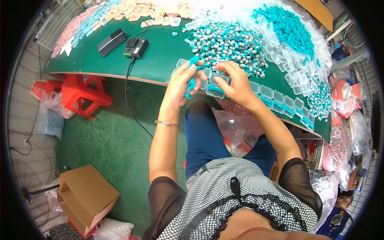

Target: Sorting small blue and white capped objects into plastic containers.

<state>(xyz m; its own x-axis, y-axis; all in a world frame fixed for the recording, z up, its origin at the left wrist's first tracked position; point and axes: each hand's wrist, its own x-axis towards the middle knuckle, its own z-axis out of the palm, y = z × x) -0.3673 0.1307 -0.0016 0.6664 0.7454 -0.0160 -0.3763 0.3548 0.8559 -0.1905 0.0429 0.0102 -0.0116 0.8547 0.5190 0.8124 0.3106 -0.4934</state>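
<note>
My left hand [181, 83] is closed around small bundles of coiled teal cord [190, 87]; loops stick out above the fingertips and below the palm. Just to its right, at the table's near edge, my right hand [239, 86] has thumb and fingers apart, with nothing visible between them. Its thumb is over a small clear plastic box [216, 90] with its lid up and teal cord inside. A row of similar open boxes [278, 97] runs to the right along the edge, several of them with teal cord in them. Other boxes are partly hidden behind my fingers.
Beyond my hands lies a heap of small grey-and-teal barrel-shaped pieces [228, 42]. Teal cords [286, 30] and clear boxes [294, 66] are piled at the far right. Two black devices [136, 47] with cables stand on the green table [88, 64]. Red stools [82, 94] are below left.
</note>
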